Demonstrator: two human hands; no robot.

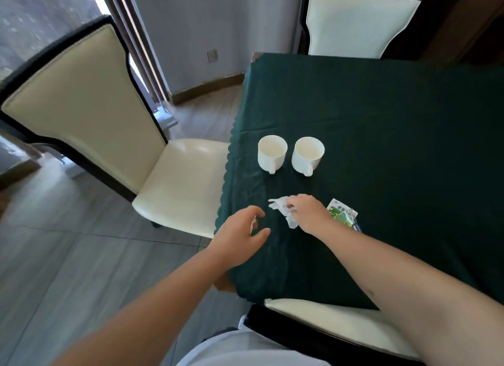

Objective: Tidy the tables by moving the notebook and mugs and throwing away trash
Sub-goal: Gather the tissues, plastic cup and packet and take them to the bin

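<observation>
Two white mugs, the left mug (272, 153) and the right mug (307, 155), stand side by side on the dark green tablecloth (381, 136) with their handles toward me. In front of them lies a crumpled white tissue (281, 206), and my right hand (306, 211) pinches it from the right. A green and white wrapper (342, 214) lies just right of that hand, partly hidden by the wrist. My left hand (242, 233) hovers over the table's left edge, fingers curled apart; a small white scrap shows by its fingers. No notebook is in view.
A cream chair (109, 114) with a dark frame stands left of the table. Another chair (357, 22) is at the far side, and a third chair's seat (341, 324) is right below me. Grey tiled floor (68, 256) lies on the left.
</observation>
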